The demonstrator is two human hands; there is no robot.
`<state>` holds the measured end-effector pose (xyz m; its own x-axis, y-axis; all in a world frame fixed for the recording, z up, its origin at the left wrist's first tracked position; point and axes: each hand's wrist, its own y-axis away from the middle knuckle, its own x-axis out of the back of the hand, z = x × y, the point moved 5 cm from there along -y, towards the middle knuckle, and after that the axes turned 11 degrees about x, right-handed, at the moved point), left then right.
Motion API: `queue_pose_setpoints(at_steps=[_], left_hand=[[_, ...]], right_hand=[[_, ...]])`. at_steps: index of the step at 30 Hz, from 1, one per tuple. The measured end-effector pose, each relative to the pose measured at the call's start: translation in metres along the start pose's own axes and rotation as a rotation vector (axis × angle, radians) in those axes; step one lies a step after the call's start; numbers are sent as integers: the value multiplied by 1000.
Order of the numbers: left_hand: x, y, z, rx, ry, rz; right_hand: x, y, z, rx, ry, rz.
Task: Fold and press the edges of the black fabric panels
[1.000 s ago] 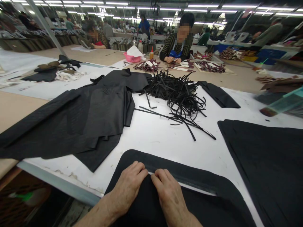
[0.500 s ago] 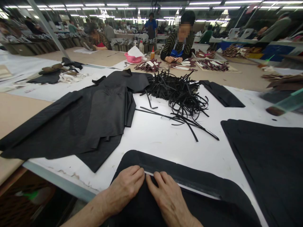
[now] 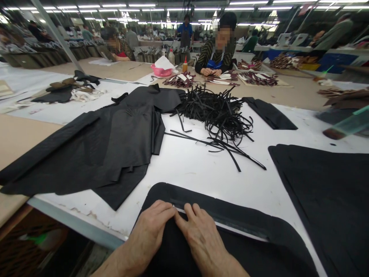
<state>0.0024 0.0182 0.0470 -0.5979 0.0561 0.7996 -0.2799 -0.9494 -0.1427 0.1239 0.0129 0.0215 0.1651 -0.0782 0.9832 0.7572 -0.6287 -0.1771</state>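
A black fabric piece [image 3: 248, 234] with a folded far edge lies at the table's near edge. My left hand [image 3: 151, 231] and my right hand [image 3: 198, 234] rest side by side on it, fingertips pressed together on the folded strip along its far edge. Both hands have bent fingers pinching or pressing that fold. A thin pale line shows under the fold to the right of my right hand.
A heap of black fabric sheets [image 3: 100, 146] lies to the left, a tangle of black strips [image 3: 216, 111] beyond, another black sheet [image 3: 325, 192] at right. Across the white table [image 3: 198, 165] a seated person [image 3: 219, 46] handles dark red pieces. A pink bowl [image 3: 161, 70] stands far off.
My two hands have slid a little to the left along the folded edge and come closer together. The view shifted slightly.
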Motion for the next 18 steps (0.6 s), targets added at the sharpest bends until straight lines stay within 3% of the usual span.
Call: queue_pose_setpoints(at_steps=[6, 12, 18], left_hand=[[-26, 20, 5, -193, -317, 2], [-46, 20, 12, -188, -631, -109], [-54, 21, 20, -224, -793, -76]], right_hand=[[1, 12, 4, 54, -70, -10], [9, 30, 9, 83, -52, 67], [17, 56, 22, 62, -39, 106]])
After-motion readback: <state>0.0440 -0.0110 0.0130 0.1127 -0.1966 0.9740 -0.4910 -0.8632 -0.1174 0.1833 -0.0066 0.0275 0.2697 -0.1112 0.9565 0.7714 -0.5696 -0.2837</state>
